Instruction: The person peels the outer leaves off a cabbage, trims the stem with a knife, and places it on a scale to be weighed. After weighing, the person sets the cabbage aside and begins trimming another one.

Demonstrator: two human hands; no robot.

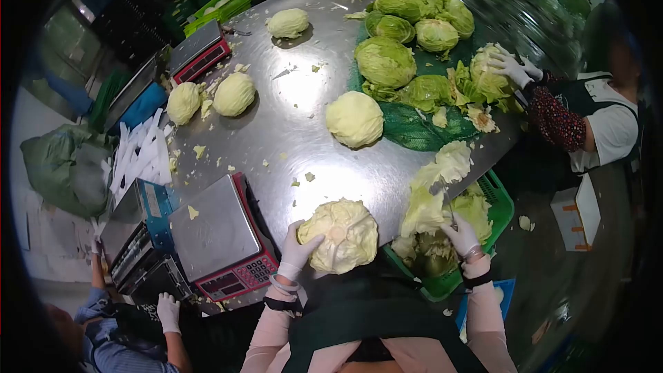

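Note:
My left hand [298, 250], in a white glove, is wrapped around the left side of a pale cabbage [340, 235] that rests at the table's front edge with its cut stem facing up. To the right, my right hand [461, 236], gloved too, has its fingers closed at loose outer leaves [427, 208] over a green basket [503, 211]. Those leaves reach up from the basket past the table edge. A peeled cabbage [354, 119] sits farther back, beside a green net [421, 126].
A scale [217, 228] stands left of my left hand, with another scale [199, 52] behind. Peeled cabbages [235, 94] lie on the metal table [276, 145]. Leafy cabbages [385, 62] are piled back right. Co-workers' gloved hands [510, 68] show at right, far edge and lower left.

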